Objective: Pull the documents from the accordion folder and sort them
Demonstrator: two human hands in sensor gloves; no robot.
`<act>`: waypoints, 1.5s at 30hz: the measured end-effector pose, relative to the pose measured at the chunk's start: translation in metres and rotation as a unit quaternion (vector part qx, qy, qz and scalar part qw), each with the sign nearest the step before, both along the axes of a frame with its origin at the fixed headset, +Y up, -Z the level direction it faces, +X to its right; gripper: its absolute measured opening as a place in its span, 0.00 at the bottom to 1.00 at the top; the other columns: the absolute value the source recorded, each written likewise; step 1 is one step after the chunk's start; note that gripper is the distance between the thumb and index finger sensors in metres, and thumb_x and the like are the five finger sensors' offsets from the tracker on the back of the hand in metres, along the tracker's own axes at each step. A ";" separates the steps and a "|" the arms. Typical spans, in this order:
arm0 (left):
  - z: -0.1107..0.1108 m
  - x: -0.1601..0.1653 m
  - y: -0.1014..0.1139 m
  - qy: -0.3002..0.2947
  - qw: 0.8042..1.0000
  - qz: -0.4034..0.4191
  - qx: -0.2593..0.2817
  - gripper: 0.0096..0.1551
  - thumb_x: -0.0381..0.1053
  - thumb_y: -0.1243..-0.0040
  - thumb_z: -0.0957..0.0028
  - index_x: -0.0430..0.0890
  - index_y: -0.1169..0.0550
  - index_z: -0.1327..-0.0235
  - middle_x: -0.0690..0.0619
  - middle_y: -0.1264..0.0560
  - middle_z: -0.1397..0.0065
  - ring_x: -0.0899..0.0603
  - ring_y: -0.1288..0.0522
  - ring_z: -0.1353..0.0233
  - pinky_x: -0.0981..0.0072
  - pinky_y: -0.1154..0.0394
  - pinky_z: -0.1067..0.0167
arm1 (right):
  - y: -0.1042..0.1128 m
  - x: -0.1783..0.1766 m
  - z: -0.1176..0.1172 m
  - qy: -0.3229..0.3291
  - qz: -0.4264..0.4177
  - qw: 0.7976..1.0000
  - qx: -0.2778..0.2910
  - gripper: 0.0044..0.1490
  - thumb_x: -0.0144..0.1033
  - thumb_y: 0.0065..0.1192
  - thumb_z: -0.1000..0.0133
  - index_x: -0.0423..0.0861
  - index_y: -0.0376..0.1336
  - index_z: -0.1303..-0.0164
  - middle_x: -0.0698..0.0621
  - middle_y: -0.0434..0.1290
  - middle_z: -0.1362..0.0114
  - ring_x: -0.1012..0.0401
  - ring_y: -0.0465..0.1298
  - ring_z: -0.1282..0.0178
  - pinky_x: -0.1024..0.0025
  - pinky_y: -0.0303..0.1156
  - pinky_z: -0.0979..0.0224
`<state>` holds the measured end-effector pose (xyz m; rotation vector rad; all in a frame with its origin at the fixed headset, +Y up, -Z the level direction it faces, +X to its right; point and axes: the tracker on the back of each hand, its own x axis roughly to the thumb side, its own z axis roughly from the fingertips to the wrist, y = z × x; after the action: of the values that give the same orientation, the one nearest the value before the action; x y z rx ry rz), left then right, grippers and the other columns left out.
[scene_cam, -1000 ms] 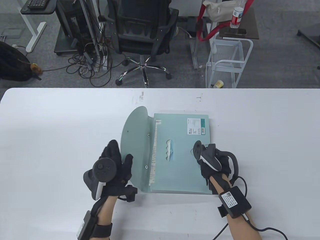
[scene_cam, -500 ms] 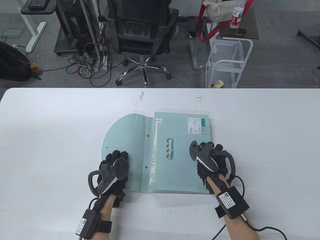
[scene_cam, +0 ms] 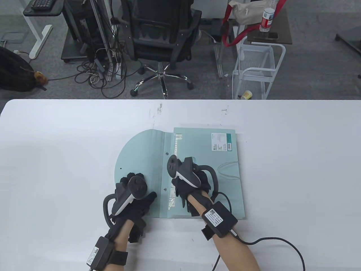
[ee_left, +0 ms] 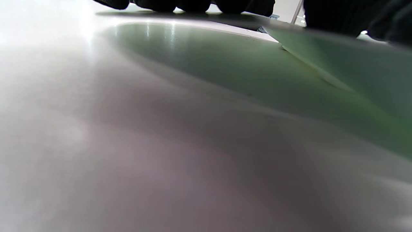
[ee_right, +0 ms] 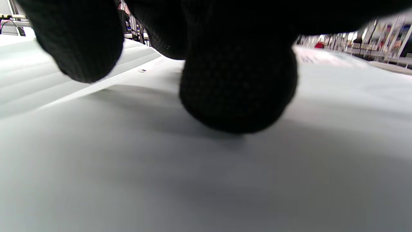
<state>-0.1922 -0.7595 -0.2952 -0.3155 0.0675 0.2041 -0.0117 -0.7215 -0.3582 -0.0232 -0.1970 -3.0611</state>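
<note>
A pale green accordion folder [scene_cam: 217, 194] lies in the middle of the white table [scene_cam: 56, 158]. Its rounded flap [scene_cam: 141, 149] is folded open to the left and lies flat. My left hand [scene_cam: 141, 187] rests palm down on the flap's near part; its fingers [ee_left: 193, 4] lie on the flap [ee_left: 225, 64] in the left wrist view. My right hand [scene_cam: 187, 183] rests on the folder's front, over the thumb notch beside the index tabs [scene_cam: 172, 194]. Its fingertips [ee_right: 238, 90] touch the folder's surface [ee_right: 193, 180]. An elastic loop [scene_cam: 229, 169] lies on the front. No document is out.
An office chair [scene_cam: 160, 36], a white wire cart [scene_cam: 256, 70] and cables on the floor stand beyond the table's far edge. My right wrist's cable [scene_cam: 282, 242] trails over the table at the near right.
My left hand has laid the flap flat to the left and stays on it. My right hand has moved left from the folder's right part onto the notch. The folder's near right corner now juts right.
</note>
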 end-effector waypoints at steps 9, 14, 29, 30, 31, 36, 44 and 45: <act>0.000 0.015 -0.008 0.003 0.999 -0.037 -0.027 0.63 0.75 0.46 0.53 0.40 0.55 0.20 0.36 0.62 0.17 0.28 0.59 0.17 0.33 0.56 0.24 | -0.005 -0.024 -0.005 -0.065 0.087 0.993 -0.049 0.53 0.69 0.60 0.55 0.46 0.57 0.27 0.43 0.77 0.45 0.65 0.85 0.77 0.72 0.80 0.79; 0.003 0.022 -0.009 0.011 0.998 -0.061 -0.015 0.63 0.75 0.48 0.54 0.37 0.52 0.20 0.34 0.58 0.17 0.27 0.55 0.17 0.32 0.54 0.24 | -0.011 -0.021 -0.010 -0.058 0.119 0.988 -0.078 0.57 0.73 0.53 0.57 0.48 0.52 0.24 0.46 0.75 0.43 0.66 0.84 0.78 0.73 0.79 0.78; 0.007 0.027 -0.009 0.026 0.996 -0.083 -0.016 0.59 0.74 0.53 0.52 0.36 0.48 0.20 0.32 0.55 0.17 0.26 0.52 0.18 0.31 0.53 0.24 | 0.079 0.064 0.005 -0.029 -0.129 0.988 -0.081 0.58 0.71 0.58 0.56 0.46 0.49 0.23 0.45 0.72 0.40 0.58 0.83 0.70 0.64 0.78 0.68; 0.007 0.025 -0.009 0.025 0.996 -0.080 -0.021 0.59 0.74 0.53 0.52 0.36 0.48 0.20 0.32 0.54 0.17 0.26 0.51 0.18 0.32 0.52 0.24 | 0.090 0.083 0.006 -0.041 -0.162 0.984 -0.067 0.57 0.69 0.59 0.56 0.47 0.50 0.24 0.45 0.73 0.40 0.56 0.83 0.68 0.62 0.78 0.67; 0.007 0.025 -0.009 0.026 0.996 -0.079 -0.022 0.59 0.74 0.53 0.52 0.36 0.49 0.20 0.32 0.55 0.17 0.26 0.51 0.18 0.32 0.52 0.24 | 0.100 0.103 0.007 -0.049 -0.199 0.977 -0.066 0.55 0.68 0.59 0.55 0.47 0.51 0.24 0.45 0.74 0.40 0.55 0.83 0.67 0.62 0.78 0.65; 0.008 0.026 -0.008 0.028 0.996 -0.083 -0.017 0.59 0.74 0.53 0.52 0.36 0.48 0.21 0.32 0.54 0.17 0.26 0.50 0.18 0.32 0.51 0.24 | 0.118 0.172 0.019 -0.080 -0.331 0.937 -0.072 0.50 0.62 0.59 0.50 0.46 0.52 0.24 0.47 0.74 0.36 0.40 0.76 0.36 0.42 0.73 0.42; 0.008 0.026 -0.009 0.030 0.996 -0.078 -0.018 0.59 0.75 0.53 0.52 0.37 0.48 0.21 0.33 0.54 0.17 0.26 0.50 0.18 0.32 0.50 0.24 | 0.082 0.254 0.036 -0.075 -0.625 0.774 -0.067 0.46 0.50 0.52 0.44 0.41 0.43 0.23 0.36 0.61 0.29 0.31 0.57 0.26 0.29 0.58 0.33; 0.008 0.026 -0.009 0.030 0.996 -0.078 -0.018 0.59 0.75 0.52 0.52 0.37 0.48 0.21 0.33 0.54 0.17 0.26 0.50 0.18 0.32 0.50 0.24 | 0.074 0.262 0.036 -0.077 -0.654 0.752 -0.041 0.47 0.51 0.53 0.44 0.41 0.43 0.23 0.36 0.62 0.30 0.31 0.55 0.25 0.28 0.56 0.33</act>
<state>-0.1665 -0.7684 -0.2871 -0.3385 0.1539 0.0581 0.2499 -0.6474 -0.3223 0.1580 -0.5038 -4.4721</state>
